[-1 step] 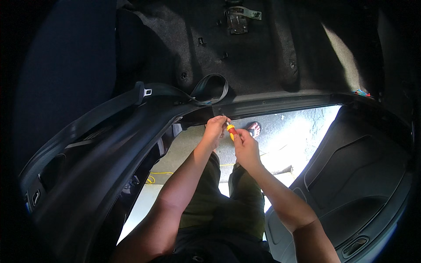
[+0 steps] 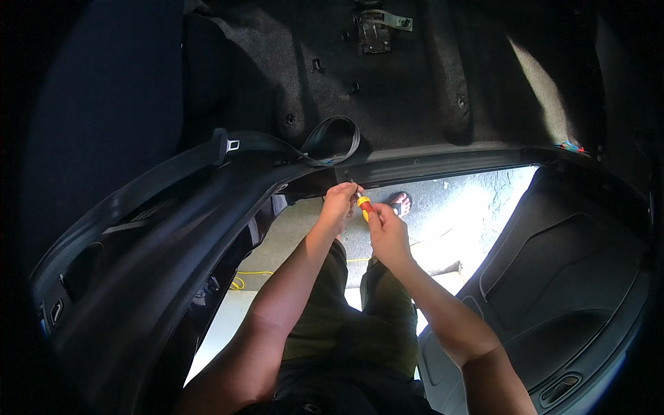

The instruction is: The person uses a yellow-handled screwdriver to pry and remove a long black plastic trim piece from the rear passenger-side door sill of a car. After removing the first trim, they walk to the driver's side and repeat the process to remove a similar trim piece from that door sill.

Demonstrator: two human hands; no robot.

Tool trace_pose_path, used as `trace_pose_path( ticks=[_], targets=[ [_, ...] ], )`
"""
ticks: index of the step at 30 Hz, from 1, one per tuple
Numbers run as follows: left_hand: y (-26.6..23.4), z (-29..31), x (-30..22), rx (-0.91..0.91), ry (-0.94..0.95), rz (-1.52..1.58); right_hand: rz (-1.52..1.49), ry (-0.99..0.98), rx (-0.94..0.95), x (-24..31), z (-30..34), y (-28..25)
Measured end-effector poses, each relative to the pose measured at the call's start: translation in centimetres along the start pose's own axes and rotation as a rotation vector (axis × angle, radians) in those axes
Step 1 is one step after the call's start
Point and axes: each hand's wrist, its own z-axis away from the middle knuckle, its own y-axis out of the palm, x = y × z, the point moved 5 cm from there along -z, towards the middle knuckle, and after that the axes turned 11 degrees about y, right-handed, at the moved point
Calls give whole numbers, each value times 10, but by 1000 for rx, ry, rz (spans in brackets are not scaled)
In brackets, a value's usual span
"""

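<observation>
Grasps the red-and-yellow screwdriver (image 2: 366, 206) in the right hand (image 2: 389, 235), angling its far end toward the left fingers. Curls the left hand (image 2: 338, 205) at that end; cannot tell whether gripping it. Has the dark door sill (image 2: 429, 164) just beyond the left fingers, the looped seat belt (image 2: 355, 142) past them.

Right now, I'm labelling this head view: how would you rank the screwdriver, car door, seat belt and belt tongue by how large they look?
Largest to smallest:
Car door
Seat belt
Screwdriver
Belt tongue
</observation>
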Motion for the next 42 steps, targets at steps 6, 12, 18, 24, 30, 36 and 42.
trace_pose_path(
  ticks=[6,12,18,24,30,36,42],
  targets=[
    [-4,-5,3,10,-58,46,-137,98,65,4,-2,1],
    [-6,-10,-11,-57,-109,10,-641,566,322,13,-1,8],
    [-1,-11,-25,-115,-167,-53,-1383,893,710,30,-7,25],
    [-11,-16,-23,-57,-271,36,-1312,844,673,38,-12,45],
    [-17,-26,-9,-48,-304,189,-915,734,454,53,-31,45],
    [-17,-26,1,58,-329,267,247,330,179,45,-20,20],
    [-15,-38,-1,1,-278,423,-1410,708,717,46,-29,34]
  ],
)
